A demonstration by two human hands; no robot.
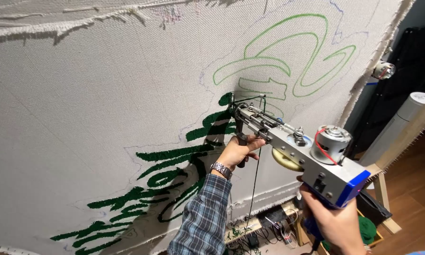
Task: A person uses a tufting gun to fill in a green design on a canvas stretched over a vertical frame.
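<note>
Fingers (250, 141) of left hand (235, 152) wrap the front grip of a tufting gun (297, 151); right hand (333, 222) clasps its rear handle at 5 o'clock. Needle meets stretched cloth (80, 118) beside green tufting (165, 170).

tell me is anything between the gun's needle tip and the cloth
Nothing visible. The tufting gun, held by the left hand on its front grip and the right hand at the rear, has its tip right at the cloth; only green yarn hangs below it.
</note>
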